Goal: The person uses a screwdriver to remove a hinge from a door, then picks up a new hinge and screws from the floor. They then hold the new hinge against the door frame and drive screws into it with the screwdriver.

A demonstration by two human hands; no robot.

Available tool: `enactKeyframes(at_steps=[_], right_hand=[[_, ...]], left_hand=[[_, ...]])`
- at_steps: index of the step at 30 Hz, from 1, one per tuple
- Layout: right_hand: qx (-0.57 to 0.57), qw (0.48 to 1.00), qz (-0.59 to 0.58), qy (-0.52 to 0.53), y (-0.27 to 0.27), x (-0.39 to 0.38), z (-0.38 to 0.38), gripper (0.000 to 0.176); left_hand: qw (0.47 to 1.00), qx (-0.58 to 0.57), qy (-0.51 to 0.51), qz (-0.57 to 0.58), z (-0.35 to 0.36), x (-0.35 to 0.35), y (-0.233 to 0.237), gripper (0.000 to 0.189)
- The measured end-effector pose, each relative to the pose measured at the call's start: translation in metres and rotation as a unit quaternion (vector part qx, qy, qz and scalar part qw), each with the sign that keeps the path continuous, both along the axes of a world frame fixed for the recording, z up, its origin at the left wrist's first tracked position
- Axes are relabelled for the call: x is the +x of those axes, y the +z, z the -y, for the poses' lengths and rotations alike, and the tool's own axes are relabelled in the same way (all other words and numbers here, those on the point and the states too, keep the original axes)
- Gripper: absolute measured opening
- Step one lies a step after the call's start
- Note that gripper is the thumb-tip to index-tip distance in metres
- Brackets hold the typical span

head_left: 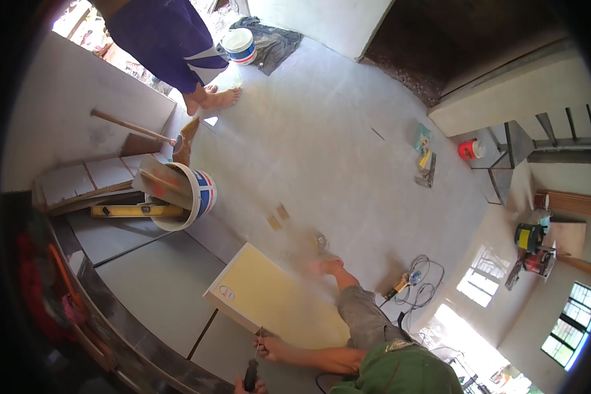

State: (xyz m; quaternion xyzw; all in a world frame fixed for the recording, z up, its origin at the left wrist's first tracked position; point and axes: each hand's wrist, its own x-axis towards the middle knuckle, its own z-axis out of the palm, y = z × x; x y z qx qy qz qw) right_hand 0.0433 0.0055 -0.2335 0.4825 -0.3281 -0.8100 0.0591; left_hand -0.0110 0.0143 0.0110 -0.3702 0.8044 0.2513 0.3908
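My right hand (274, 349) is closed round a thin metal rod-like piece at the near edge of a pale yellow panel (289, 282). That panel has a white rim and a round red-and-white sticker at its corner. Below it, at the bottom of the view, my left hand (249, 388) grips a black-handled tool (250, 374), partly cut off by the frame edge. The tool's upper end comes close to the right hand. A green garment (400, 371) and a bent leg in grey shorts (368, 315) lie beside the panel.
A bucket (207, 197) holds a yellow spirit level (138, 211) and trowel-like boards. Large grey tiles (157, 282) lie at left. A corded power tool (400, 287) rests on the floor. Another person (164, 46) stands barefoot near a white bucket (239, 46).
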Motion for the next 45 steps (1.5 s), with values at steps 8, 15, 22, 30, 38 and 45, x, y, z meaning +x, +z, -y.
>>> enactKeyframes(at_steps=[8,15,22,30,38,45], right_hand=[[0.016,0.997,-0.075,0.02,0.004,0.001,0.004,0.01],[-0.025,0.999,-0.034,-0.017,0.008,-0.005,0.009,0.018],[0.014,0.999,-0.022,0.023,0.015,0.001,-0.008,0.006],[0.0,0.999,-0.043,0.034,-0.006,-0.005,0.006,0.012],[0.098,0.992,-0.069,0.049,0.005,0.003,0.009,0.011],[0.069,0.997,-0.026,0.003,0.002,-0.003,0.008,0.018]], left_hand=[[0.579,-0.008,-0.782,-0.228,0.01,0.013,-0.001,0.017],[0.983,0.026,-0.178,0.04,-0.012,-0.005,0.015,0.024],[0.776,-0.034,-0.62,-0.111,-0.005,0.005,0.016,0.028],[0.971,0.031,-0.237,-0.009,-0.01,0.002,0.01,0.028],[0.643,-0.148,-0.751,-0.011,0.044,0.006,-0.012,0.057],[0.997,0.067,0.023,0.034,0.005,-0.023,-0.009,0.04]])
